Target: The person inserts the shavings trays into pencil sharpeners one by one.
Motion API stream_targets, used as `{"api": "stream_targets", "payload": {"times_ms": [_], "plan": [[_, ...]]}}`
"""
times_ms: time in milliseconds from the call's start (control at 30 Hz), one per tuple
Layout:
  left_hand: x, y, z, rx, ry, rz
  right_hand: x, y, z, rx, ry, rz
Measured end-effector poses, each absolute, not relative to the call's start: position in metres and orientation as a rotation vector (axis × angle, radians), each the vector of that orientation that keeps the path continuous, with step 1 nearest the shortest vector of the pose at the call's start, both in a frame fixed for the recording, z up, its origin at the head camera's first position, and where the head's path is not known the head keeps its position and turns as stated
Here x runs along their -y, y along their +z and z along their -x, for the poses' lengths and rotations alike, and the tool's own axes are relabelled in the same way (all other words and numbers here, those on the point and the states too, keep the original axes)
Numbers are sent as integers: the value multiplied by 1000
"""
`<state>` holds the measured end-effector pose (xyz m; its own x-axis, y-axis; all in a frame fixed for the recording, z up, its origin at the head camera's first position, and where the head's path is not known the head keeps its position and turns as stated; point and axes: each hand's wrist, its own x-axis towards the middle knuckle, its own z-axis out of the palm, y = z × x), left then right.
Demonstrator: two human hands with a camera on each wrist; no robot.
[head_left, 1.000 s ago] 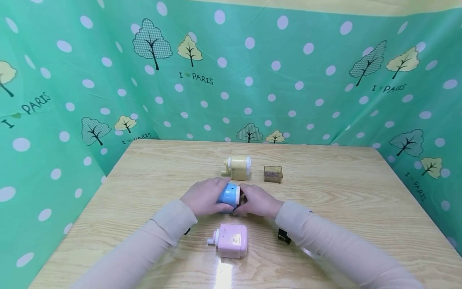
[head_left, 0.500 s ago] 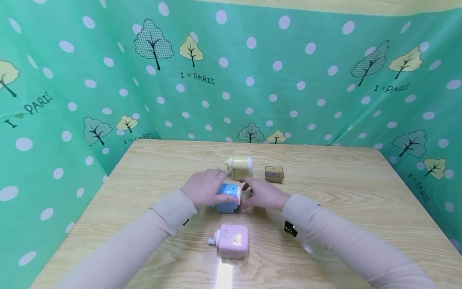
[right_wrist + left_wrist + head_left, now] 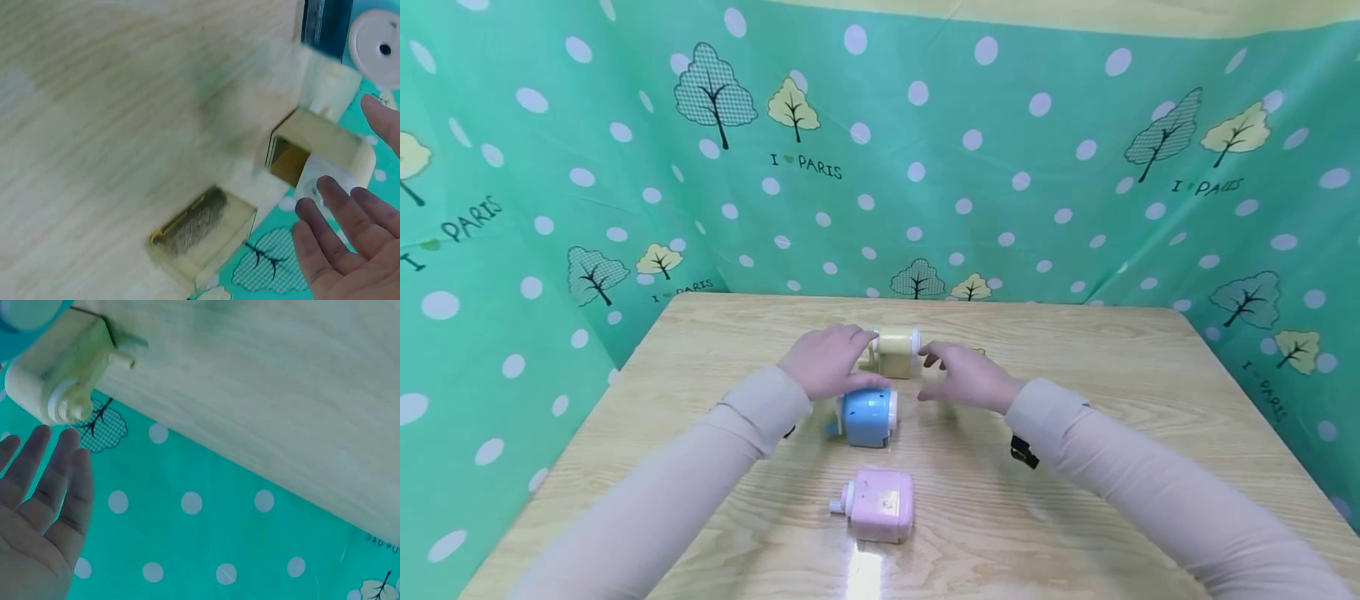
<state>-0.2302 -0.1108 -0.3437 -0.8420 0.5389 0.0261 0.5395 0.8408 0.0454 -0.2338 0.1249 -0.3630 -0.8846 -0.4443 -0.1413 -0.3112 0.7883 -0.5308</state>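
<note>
A cream-yellow crank pencil sharpener [image 3: 897,354] stands between my two hands near the back of the table. My left hand [image 3: 827,362] hovers at its crank side, fingers extended. On the other side my right hand [image 3: 972,377] has its fingers spread and slightly bent, close to the white front. In the right wrist view the yellow sharpener [image 3: 325,134] shows an open drawer slot. Its see-through shavings drawer [image 3: 234,228], with dark shavings inside, lies beside it; the right hand mostly hides it in the head view. A blue pencil sharpener [image 3: 867,418] stands just below the left thumb.
A pink pencil sharpener [image 3: 882,505] stands nearest me, its crank pointing left. All of this is on a wood-grain table [image 3: 1112,358]. A green dotted cloth [image 3: 1037,167] hangs behind the table and at its sides.
Both hands have let go of the blue sharpener and moved away from me to either side of the yellow one. The blue sharpener stays on the table.
</note>
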Motion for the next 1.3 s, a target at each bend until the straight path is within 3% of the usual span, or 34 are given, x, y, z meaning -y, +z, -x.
{"api": "stream_targets", "payload": {"times_ms": [667, 1300], "plan": [[106, -330, 259, 3018, 51, 893, -168, -364, 261, -2869, -713, 490], [86, -343, 273, 3081, 38, 819, -197, -393, 268, -2790, -745, 311]]}}
